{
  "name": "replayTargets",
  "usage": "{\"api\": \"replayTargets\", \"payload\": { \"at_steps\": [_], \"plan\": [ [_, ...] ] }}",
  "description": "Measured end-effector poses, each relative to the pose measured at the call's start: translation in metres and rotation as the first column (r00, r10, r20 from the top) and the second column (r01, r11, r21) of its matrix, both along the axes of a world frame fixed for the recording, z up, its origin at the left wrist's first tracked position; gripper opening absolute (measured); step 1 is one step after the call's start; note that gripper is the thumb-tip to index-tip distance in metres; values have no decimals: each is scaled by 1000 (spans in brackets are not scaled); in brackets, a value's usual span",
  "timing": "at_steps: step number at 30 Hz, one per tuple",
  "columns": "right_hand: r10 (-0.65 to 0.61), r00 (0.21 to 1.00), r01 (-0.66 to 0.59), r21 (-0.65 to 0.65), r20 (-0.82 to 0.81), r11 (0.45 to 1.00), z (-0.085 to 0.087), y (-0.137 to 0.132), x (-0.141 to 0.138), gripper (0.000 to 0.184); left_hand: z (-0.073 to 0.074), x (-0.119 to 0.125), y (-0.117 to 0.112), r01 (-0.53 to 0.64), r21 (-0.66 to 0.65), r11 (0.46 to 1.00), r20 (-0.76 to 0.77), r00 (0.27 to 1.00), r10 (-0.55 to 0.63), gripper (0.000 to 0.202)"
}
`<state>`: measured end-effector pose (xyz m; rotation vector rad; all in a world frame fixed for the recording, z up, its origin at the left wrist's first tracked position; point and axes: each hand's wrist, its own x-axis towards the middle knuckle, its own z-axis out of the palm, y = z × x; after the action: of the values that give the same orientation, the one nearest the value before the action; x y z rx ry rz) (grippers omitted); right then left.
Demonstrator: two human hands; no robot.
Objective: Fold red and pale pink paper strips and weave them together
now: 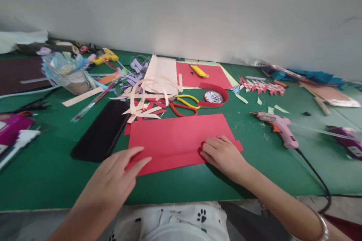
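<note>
A sheet of red paper (172,135) lies on the green table in front of me, with a folded strip along its near edge. At its near left corner, my left hand (120,171) holds the paper, thumb and index finger resting on top and the other fingers partly hidden. My right hand (223,154) is closed on the near right part, its bent fingers pressing at the fold. A small red tab sticks out beyond the right edge. Just past the sheet lie scissors (182,111) with orange and yellow handles.
Left of the paper lies a black phone (102,131). Paper strips (147,107) are heaped behind it. A yellow cutter (200,70) rests on more red paper, near a roll of tape (214,97). To the right is a pink glue gun (278,126) with a trailing cord.
</note>
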<state>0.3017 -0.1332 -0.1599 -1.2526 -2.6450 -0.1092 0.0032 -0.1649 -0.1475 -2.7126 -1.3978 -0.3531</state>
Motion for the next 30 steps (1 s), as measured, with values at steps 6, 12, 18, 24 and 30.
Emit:
{"api": "replayTargets", "payload": {
  "at_steps": [6,12,18,24,30],
  "plan": [
    [-2,1000,2,-20,3,1000,0,-1,1,29,-10,62,-16,237,50,970,-14,971,-237,43],
    [-10,1000,10,-24,-10,1000,-1,-3,2,28,-12,69,-30,178,36,983,-64,982,-175,61],
    [-6,1000,6,-6,-14,1000,-1,-3,2,30,-11,59,-43,51,40,998,-55,997,-49,60],
    [-10,1000,10,28,-10,1000,1,-3,0,33,-19,37,-51,-22,119,993,-72,997,31,66],
    [-15,1000,15,-1,-3,1000,1,-3,1,32,-15,12,-54,-34,283,958,-71,996,57,58]
  ]
}}
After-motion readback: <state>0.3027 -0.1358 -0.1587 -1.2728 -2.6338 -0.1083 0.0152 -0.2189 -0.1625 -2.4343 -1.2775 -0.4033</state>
